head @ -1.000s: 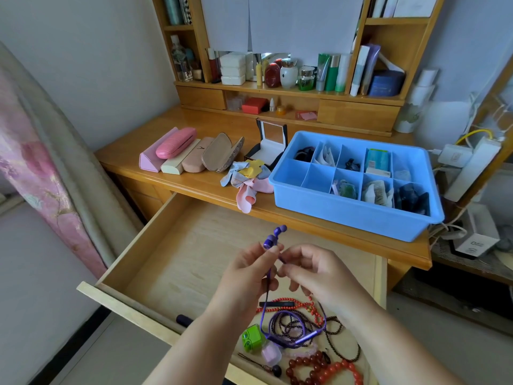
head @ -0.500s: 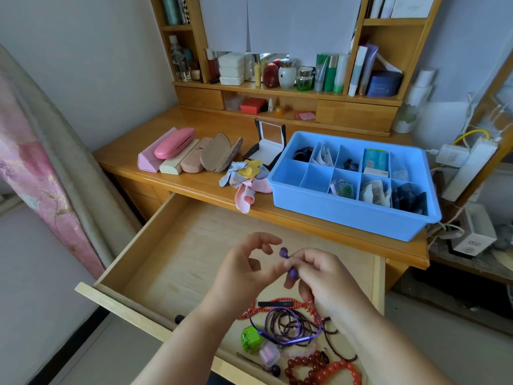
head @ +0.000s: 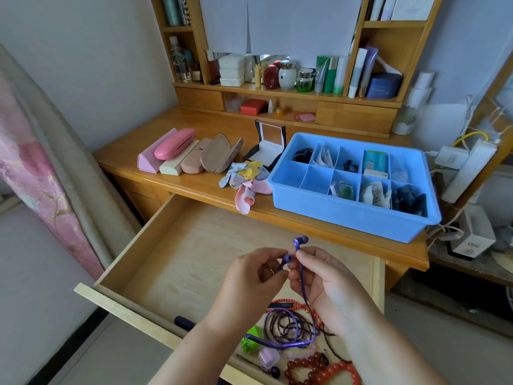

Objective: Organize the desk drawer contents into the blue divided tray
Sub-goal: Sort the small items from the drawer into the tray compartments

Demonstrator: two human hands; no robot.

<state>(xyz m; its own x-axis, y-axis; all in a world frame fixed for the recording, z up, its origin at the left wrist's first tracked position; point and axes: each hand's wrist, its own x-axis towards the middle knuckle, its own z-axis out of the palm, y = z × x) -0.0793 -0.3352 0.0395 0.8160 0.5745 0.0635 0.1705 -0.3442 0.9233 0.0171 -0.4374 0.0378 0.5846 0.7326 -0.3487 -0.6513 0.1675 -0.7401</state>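
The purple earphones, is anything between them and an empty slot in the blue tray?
Nothing visible blocks them. Both hands hold the purple earphones above the drawer; the blue tray is open-topped, its two near-left compartments empty.

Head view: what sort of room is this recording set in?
Probably a bedroom or home dressing corner: a wooden desk with an open wooden drawer, a hutch shelf of cosmetic bottles and jars, and a row of glasses cases.
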